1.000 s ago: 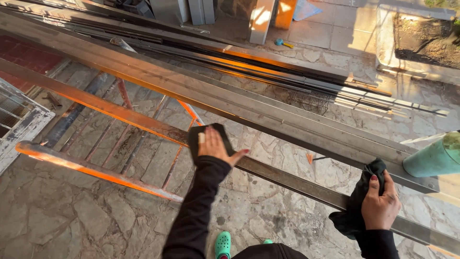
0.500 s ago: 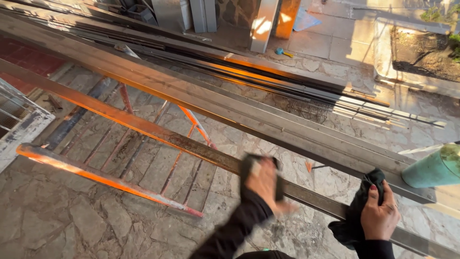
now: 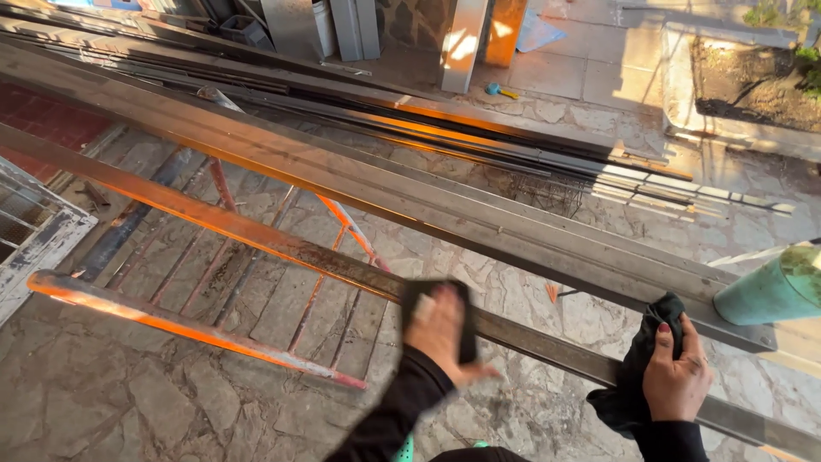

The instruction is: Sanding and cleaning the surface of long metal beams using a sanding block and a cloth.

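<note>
A long steel bar [image 3: 256, 231] runs from upper left to lower right across orange trestles. My left hand [image 3: 440, 334], blurred by motion, presses a dark rag [image 3: 466, 321] flat onto the bar near its middle. My right hand [image 3: 676, 376] grips a bunched black cloth [image 3: 637, 385] against the same bar further right. Both arms wear black sleeves.
A wider steel beam [image 3: 428, 201] lies parallel behind the bar. More metal profiles [image 3: 479, 137] lie stacked on the stone paving beyond. A teal cone-shaped object [image 3: 770, 291] sits at the right edge. A white metal grate [image 3: 26, 231] stands at the left.
My left hand slid with its rag along the bar, down to the right and then slightly back. My right hand stayed in place on the black cloth.
</note>
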